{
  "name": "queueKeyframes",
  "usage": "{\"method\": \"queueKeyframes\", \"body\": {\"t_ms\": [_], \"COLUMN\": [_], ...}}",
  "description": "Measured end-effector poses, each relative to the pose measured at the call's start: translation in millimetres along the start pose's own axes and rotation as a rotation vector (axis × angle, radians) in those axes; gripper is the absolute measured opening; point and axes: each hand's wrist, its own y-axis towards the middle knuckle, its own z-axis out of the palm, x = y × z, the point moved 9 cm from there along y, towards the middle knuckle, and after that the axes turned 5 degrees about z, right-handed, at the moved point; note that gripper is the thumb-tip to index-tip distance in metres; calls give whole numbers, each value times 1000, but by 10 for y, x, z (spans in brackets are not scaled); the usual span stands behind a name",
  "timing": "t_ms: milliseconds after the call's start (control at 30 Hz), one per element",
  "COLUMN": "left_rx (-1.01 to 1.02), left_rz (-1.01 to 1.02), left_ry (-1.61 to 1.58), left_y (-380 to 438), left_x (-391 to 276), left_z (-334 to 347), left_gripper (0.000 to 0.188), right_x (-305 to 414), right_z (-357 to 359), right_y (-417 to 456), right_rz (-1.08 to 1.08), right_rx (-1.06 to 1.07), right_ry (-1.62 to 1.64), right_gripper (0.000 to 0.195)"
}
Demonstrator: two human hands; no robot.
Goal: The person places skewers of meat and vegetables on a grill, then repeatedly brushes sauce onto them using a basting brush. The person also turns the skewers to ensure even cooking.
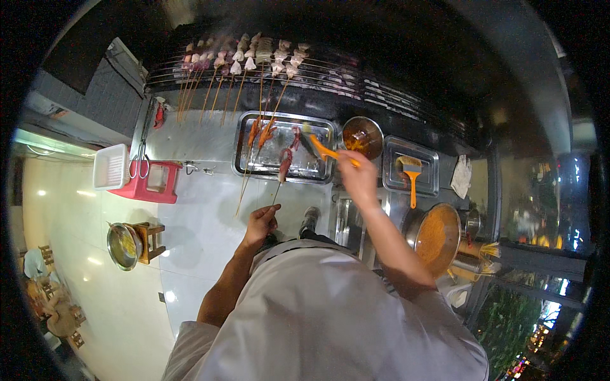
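My left hand [261, 223] grips the stick of a skewer of reddish meat, perhaps squid [285, 164], held over a rectangular metal tray [312, 178]. In my right hand [358, 178] is a basting brush with an orange handle [325, 148]; its blurred bristles are close to the skewer's upper end, and whether they touch is unclear. Two skewers with orange-brown food [265, 133] lie across the tray's left side. Just right of the tray stands a metal bowl of reddish sauce [360, 141].
Several meat skewers [248, 52] rest on the charcoal grill [333, 78]. A second brush [412, 178] lies on a smaller tray [390, 147]. A large bowl of orange-brown powder [437, 238] is at right. Tongs [140, 159], a white basket [110, 166] and a red stool [162, 194] are left.
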Motion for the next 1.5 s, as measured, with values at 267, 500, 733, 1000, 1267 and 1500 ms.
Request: {"method": "queueKeyframes", "body": {"t_ms": [267, 500, 733, 1000, 1267, 1500], "left_rx": [-52, -75, -131, -133, -99, -27], "left_rz": [14, 74, 126, 67, 60, -35], "left_ry": [98, 104, 121, 83, 27, -155], "left_y": [92, 60, 81, 166, 258, 299], "left_x": [149, 45, -64, -211, -34, 101], "left_z": [-107, -154, -144, -73, -20, -20], "left_gripper": [34, 33, 32, 33, 32, 29], "right_x": [235, 345, 334, 146, 156, 186], "right_z": [991, 856, 954, 962, 797, 778], "right_y": [-92, 334, -187, -378, -318, -549], "right_rz": [-477, -437, -511, -508, -476, -396], "right_rx": [239, 166, 263, 304, 278, 380], "right_ry": [-792, -764, -755, -776, -753, -707], "right_gripper": [19, 21, 20, 17, 18, 20]}}
